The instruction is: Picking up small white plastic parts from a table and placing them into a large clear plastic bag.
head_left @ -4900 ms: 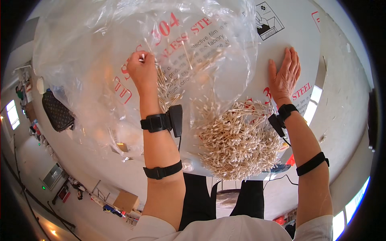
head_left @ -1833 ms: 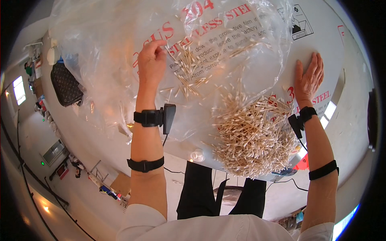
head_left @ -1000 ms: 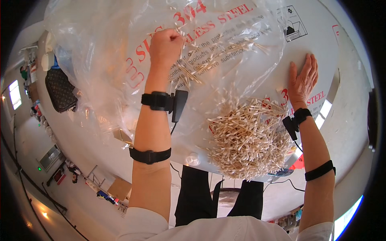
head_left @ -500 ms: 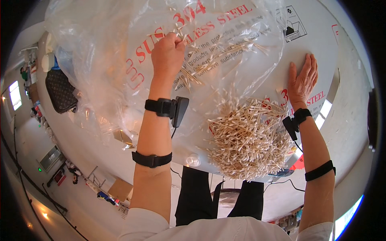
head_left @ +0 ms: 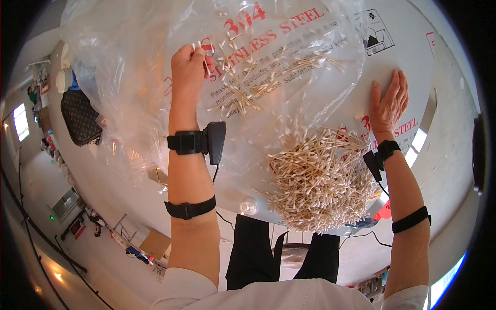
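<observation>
My left hand [head_left: 189, 67], fingers closed, pinches a few cotton swabs [head_left: 205, 50] over the clear plastic bag [head_left: 139, 88]. To its right, loose cotton swabs [head_left: 243, 95] lie scattered on or in the bag's film; which of the two I cannot tell. Flat on the table sheet, fingers stretched out, rests my right hand [head_left: 388, 106] with nothing in it. Between my forearms, near the table's front edge, a big heap of cotton swabs [head_left: 320, 183] with white tips and pale sticks spreads out, touched by neither hand.
A grey protective sheet [head_left: 403, 57] with red and black print covers the table. A dark patterned bag [head_left: 80, 118] sits at the left. A small round clear object [head_left: 249, 206] lies by the front edge. Black straps with cabled devices circle both my forearms.
My left hand has moved left and slightly toward me, drawing the pinched swabs away from the scattered ones. The right hand has stayed in place.
</observation>
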Available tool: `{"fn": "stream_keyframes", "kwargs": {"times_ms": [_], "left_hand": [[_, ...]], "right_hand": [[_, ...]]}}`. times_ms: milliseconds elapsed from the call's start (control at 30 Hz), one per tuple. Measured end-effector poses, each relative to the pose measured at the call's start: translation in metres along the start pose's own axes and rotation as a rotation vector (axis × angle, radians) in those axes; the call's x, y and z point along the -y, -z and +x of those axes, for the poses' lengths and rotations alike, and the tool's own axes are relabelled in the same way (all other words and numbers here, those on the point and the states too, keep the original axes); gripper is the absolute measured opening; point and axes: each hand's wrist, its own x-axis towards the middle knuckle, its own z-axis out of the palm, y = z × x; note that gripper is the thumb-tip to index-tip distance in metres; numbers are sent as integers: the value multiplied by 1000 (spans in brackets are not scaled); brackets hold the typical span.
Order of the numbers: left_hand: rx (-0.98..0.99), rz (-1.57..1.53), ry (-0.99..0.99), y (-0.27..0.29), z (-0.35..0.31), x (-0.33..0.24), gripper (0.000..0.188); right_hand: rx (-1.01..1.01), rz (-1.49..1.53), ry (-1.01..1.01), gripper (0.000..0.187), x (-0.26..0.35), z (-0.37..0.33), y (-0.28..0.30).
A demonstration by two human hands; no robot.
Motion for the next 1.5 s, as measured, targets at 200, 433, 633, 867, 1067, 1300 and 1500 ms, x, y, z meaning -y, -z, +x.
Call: {"fn": "stream_keyframes", "kwargs": {"times_ms": [200, 433, 633, 867, 1067, 1300, 1500], "left_hand": [[-76, 559, -243, -19, 16, 14, 16], [-150, 313, -237, -13, 6, 7, 17], [-133, -275, -23, 8, -28, -1, 10], [87, -521, 159, 6, -70, -16, 6], [759, -121, -10, -61, -165, -42, 9], [345, 188, -359, -67, -124, -35, 16], [-43, 565, -361, -66, -15, -12, 14]], "right_hand": [[-4, 11, 4, 62, 3, 1, -2], [2, 4, 5, 62, 0, 1, 0], [5, 19, -1, 62, 0, 0, 0], [-4, 11, 7, 61, 5, 1, 0], [14, -16, -7, 62, 5, 2, 2], [23, -11, -11, 61, 0, -1, 3], [17, 21, -11, 61, 6, 1, 1]]}}
